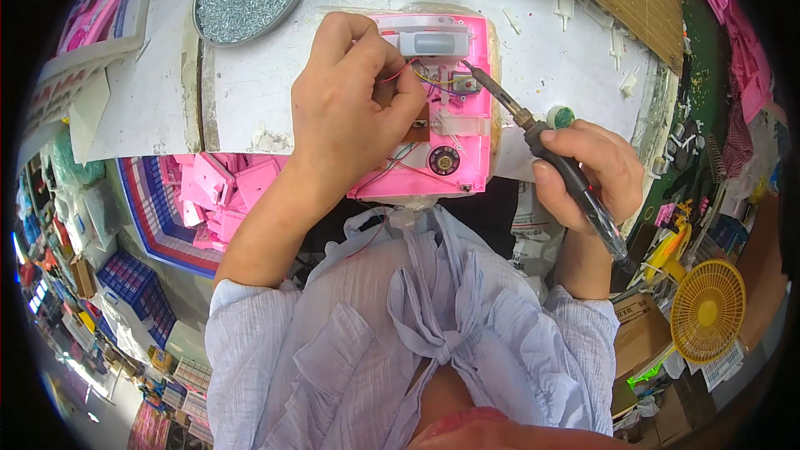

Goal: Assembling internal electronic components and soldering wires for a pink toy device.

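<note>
A pink plastic toy housing [475, 167] lies open on the table, its inner parts showing. My left hand [346, 96] is over its left side, fingers closed in a pinch on a thin red wire [403, 70]; the fingertips partly hide the spot. In my right hand [600, 167] is a soldering iron [571, 175], slanting so that its tip is beside a grey-white block [433, 43] at the housing's far end. Inside the housing are a small brown circuit board [418, 131], a round black speaker [444, 161] and several thin coloured wires.
A round metal tray [203, 17] of small screws stands at the far left. Left of me, a blue-and-red basket [150, 217] holds pink plastic parts. A small green-and-white roll [560, 117] sits near the iron. White plastic scraps lie at the back right; a yellow fan [708, 312] stands right.
</note>
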`<action>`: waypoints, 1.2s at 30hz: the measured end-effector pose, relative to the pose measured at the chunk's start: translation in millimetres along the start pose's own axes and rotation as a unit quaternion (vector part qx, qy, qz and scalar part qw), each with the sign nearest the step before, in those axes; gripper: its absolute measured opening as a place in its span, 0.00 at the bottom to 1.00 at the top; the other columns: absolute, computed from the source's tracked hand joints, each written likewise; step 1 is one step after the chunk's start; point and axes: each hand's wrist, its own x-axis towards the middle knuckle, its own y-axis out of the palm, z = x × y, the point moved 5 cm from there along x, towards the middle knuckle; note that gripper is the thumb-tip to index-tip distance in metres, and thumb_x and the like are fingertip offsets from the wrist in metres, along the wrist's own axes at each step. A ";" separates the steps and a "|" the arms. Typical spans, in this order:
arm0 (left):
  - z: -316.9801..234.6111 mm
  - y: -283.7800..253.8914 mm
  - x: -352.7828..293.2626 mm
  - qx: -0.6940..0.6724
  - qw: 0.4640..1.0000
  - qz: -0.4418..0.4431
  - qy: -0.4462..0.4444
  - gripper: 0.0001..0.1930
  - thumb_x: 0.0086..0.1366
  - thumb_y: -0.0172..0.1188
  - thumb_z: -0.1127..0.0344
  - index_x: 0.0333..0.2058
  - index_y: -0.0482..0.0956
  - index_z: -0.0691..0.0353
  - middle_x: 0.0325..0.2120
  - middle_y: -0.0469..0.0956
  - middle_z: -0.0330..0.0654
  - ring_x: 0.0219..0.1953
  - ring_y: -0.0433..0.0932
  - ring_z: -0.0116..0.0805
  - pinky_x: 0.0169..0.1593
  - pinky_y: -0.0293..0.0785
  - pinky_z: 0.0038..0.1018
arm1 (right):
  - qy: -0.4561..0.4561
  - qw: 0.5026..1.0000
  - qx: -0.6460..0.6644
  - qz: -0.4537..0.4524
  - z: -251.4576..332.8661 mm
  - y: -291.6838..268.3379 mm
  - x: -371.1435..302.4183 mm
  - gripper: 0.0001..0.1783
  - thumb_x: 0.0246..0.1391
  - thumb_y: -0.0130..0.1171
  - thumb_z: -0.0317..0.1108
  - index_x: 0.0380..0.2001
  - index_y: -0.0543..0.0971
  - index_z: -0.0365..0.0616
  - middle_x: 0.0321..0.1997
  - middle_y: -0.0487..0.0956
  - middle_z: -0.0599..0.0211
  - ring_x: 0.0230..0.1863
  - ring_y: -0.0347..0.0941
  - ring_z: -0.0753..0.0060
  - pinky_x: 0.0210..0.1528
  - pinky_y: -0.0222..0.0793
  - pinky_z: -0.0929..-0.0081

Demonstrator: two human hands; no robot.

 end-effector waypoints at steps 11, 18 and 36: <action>-27.9 11.2 -16.4 0.027 0.945 0.215 0.246 0.15 0.51 0.69 0.69 0.40 0.82 0.58 0.43 0.79 0.40 0.40 0.80 0.40 0.39 0.79 0.33 | 0.139 0.978 0.085 -0.133 -13.9 -4.8 -30.0 0.24 0.48 0.76 0.26 0.50 0.81 0.38 0.34 0.83 0.60 0.29 0.78 0.72 0.31 0.71 0.79; -9.4 13.4 -9.4 -0.194 0.953 0.208 -0.101 0.03 0.62 0.68 0.73 0.34 0.84 0.64 0.23 0.80 0.42 0.21 0.74 0.32 0.28 0.71 0.28 | 0.113 0.987 0.109 -0.035 -10.6 49.8 -10.4 0.38 0.49 0.68 0.12 0.65 0.68 0.37 0.45 0.78 0.57 0.50 0.80 0.63 0.53 0.76 0.68; -21.8 7.7 -11.6 -0.090 0.960 0.254 0.080 0.07 0.57 0.68 0.75 0.33 0.80 0.62 0.41 0.77 0.41 0.35 0.78 0.38 0.36 0.76 0.33 | 0.123 0.969 0.175 -0.120 -9.8 -10.2 -43.0 0.20 0.51 0.70 0.27 0.48 0.80 0.33 0.31 0.79 0.61 0.29 0.71 0.70 0.33 0.67 0.69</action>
